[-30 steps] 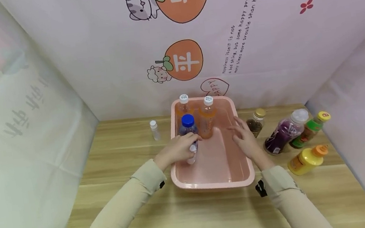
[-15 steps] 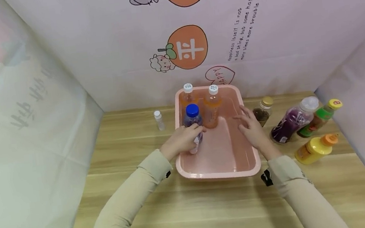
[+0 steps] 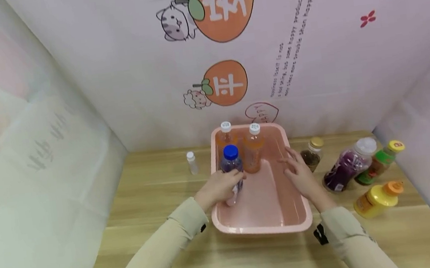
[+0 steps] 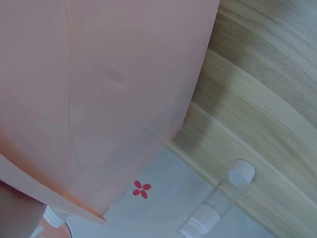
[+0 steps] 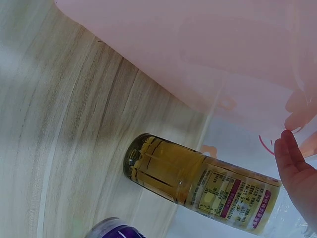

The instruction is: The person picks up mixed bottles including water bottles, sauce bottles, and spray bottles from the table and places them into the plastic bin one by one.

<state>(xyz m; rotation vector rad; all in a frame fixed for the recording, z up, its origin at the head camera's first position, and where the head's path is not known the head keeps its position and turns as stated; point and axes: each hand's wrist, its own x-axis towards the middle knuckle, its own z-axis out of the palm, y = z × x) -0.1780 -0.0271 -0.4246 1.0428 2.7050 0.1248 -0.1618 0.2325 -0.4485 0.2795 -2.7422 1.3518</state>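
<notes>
Three bottles are seen standing in the pink bin (image 3: 264, 228) on the wooden surface (image 3: 159, 203): two orange ones at the back and a blue-capped bottle (image 3: 231, 167) in front of them, at the bin's left wall. The blue-capped bottle is grasped by the left hand (image 3: 221, 187), fingers curled round its lower body, exactly as it was a second earlier; only the head camera has shifted. The right hand (image 3: 300, 175) is held relaxed with fingers spread over the bin's right rim, gripping nothing. By this, the bottle is judged set down but not yet released.
</notes>
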